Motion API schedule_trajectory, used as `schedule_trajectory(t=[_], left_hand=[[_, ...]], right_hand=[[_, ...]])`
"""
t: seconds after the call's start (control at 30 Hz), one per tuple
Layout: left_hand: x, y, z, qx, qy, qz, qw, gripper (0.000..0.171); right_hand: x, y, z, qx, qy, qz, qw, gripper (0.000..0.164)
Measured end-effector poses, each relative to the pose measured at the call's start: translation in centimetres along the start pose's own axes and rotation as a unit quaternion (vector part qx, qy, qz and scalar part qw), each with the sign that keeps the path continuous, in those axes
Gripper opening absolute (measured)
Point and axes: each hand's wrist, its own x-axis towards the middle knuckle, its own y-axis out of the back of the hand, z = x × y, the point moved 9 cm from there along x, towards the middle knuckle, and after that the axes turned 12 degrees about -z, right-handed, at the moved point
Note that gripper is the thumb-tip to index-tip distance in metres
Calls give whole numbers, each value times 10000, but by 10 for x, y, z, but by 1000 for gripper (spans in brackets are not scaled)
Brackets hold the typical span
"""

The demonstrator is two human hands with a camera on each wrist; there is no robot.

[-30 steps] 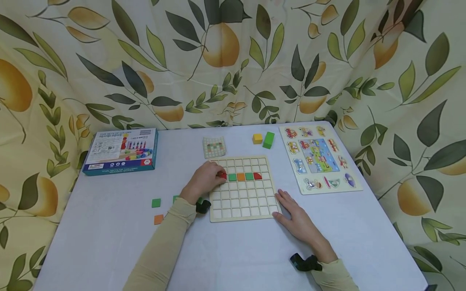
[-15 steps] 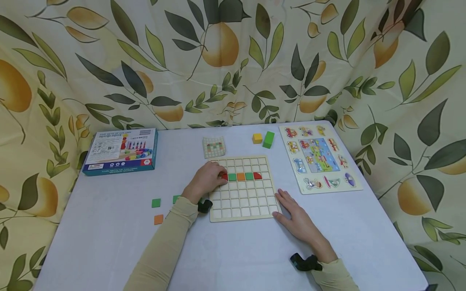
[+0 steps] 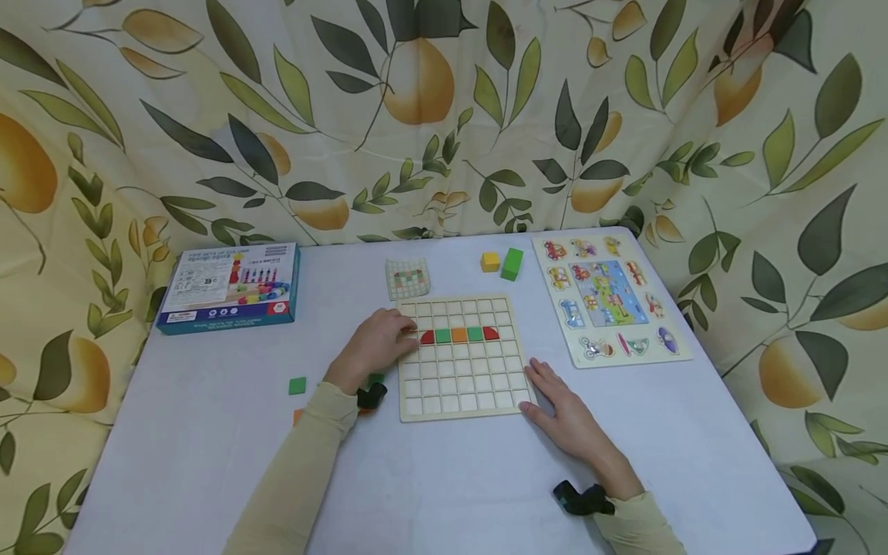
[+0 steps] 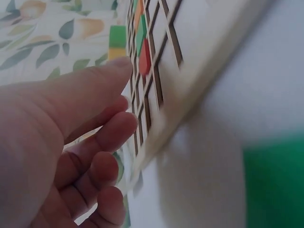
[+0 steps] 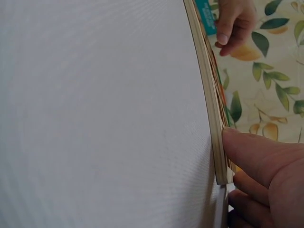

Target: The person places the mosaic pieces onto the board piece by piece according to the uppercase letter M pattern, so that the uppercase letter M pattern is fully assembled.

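A wooden grid board (image 3: 458,389) lies mid-table. One of its rows holds a red piece with a rounded corner (image 3: 427,337), a green square (image 3: 442,336), an orange square (image 3: 459,335), another green square (image 3: 475,334) and a second red piece (image 3: 491,333). My left hand (image 3: 375,347) hovers at the board's left edge, beside the nearer red piece. In the left wrist view its fingers (image 4: 107,135) are loosely bent, with nothing between them and the thumb. My right hand (image 3: 572,420) rests against the board's right edge, fingers extended; its thumb (image 5: 247,152) touches the near corner.
Loose tiles lie left of the board, including a green square (image 3: 297,385); my left arm partly hides others. Behind the board are a pattern card (image 3: 408,279), a yellow block (image 3: 490,262) and a green block (image 3: 512,264). A box (image 3: 229,289) and a picture puzzle (image 3: 610,301) flank them.
My left hand has let go of the left red piece, which stays in the row, and has drawn back to the left. My right hand has kept its place.
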Motion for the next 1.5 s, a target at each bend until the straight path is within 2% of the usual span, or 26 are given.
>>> schedule_trajectory(t=[0.2, 0.5, 0.73, 1.07, 1.33, 1.5], left_hand=[[-17, 0, -14, 101, 219, -38, 9997, 33], [-48, -7, -37, -189, 513, -81, 9985, 34], [-65, -9, -45, -455, 656, -310, 9963, 35], [-73, -12, -47, -662, 562, -716, 9936, 35], [-76, -11, -43, -557, 347, -707, 9953, 30], [-75, -12, -43, -596, 372, -696, 9951, 28]], right_hand=[[1, 1, 0, -26, 24, 16, 10000, 69], [0, 1, -1, -30, -19, 7, 10000, 69], [0, 2, -3, -46, -49, -13, 10000, 69], [0, 1, -3, -26, -12, -25, 10000, 68], [0, 1, -2, -31, -14, -17, 10000, 68], [0, 1, -2, -34, -25, -8, 10000, 68]])
